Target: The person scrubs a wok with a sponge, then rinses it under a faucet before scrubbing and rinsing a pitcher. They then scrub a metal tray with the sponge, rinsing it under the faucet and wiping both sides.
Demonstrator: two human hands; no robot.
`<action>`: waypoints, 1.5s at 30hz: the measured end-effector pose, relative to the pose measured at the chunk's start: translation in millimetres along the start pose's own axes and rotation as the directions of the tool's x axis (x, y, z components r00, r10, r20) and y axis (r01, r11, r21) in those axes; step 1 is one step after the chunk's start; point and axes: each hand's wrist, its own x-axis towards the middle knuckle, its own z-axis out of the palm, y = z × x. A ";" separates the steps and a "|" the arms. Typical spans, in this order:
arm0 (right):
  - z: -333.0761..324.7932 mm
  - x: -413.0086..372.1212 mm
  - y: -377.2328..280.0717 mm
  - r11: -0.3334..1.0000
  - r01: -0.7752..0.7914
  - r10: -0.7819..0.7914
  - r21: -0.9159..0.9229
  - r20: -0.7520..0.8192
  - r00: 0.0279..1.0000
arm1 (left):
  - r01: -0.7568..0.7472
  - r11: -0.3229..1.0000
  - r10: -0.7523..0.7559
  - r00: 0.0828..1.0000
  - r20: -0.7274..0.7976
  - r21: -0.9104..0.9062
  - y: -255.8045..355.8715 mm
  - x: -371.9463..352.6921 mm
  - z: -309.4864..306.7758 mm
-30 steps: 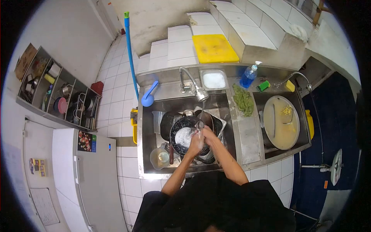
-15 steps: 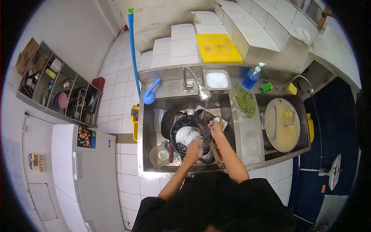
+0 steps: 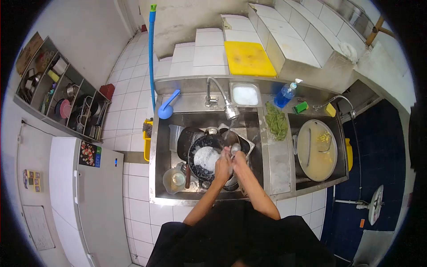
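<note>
My left hand (image 3: 222, 166) and my right hand (image 3: 239, 160) are pressed together over the left sink (image 3: 161, 151). Both are closed around a small shiny metal spoon (image 3: 235, 147), whose round end sticks out above my fingers. Right under them lies a black pan (image 3: 194, 156) with white foam in it, on top of other dirty dishes. The faucet (image 3: 230, 110) hangs just above and behind my hands, and a thin stream of water runs down toward them.
A plastic jug (image 3: 173, 180) stands at the sink's front left. The right sink holds a big pot of yellowish liquid (image 3: 315, 150). Leafy greens (image 3: 276, 121), a blue soap bottle (image 3: 284, 95), a green sponge (image 3: 301, 107) and a yellow cutting board (image 3: 249, 58) lie around. A fridge (image 3: 89, 196) stands left.
My right hand has come back from the sink's right side with the spoon and met my left hand over the pan. The view has shifted slightly.
</note>
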 end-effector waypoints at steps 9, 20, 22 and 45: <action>-3.3 66.3 17.1 0.981 0.103 -0.127 -0.167 -0.139 0.982 | -0.161 0.932 0.119 0.982 0.145 0.325 -20.3 -19.1 -22.3; 30.8 95.5 -7.7 0.944 0.264 -0.236 -0.200 0.156 0.959 | 0.070 0.959 -0.052 0.996 -0.074 0.276 -77.2 -86.0 -97.1; 39.8 77.0 -16.0 0.824 0.297 -0.180 -0.482 0.275 0.944 | 0.135 0.972 -0.101 0.978 -0.181 0.191 -88.4 -92.7 -101.5; -291.4 51.7 -240.8 0.324 0.430 -0.761 -0.843 0.038 0.648 | -0.501 0.846 0.521 0.850 -0.081 0.183 114.5 236.8 116.5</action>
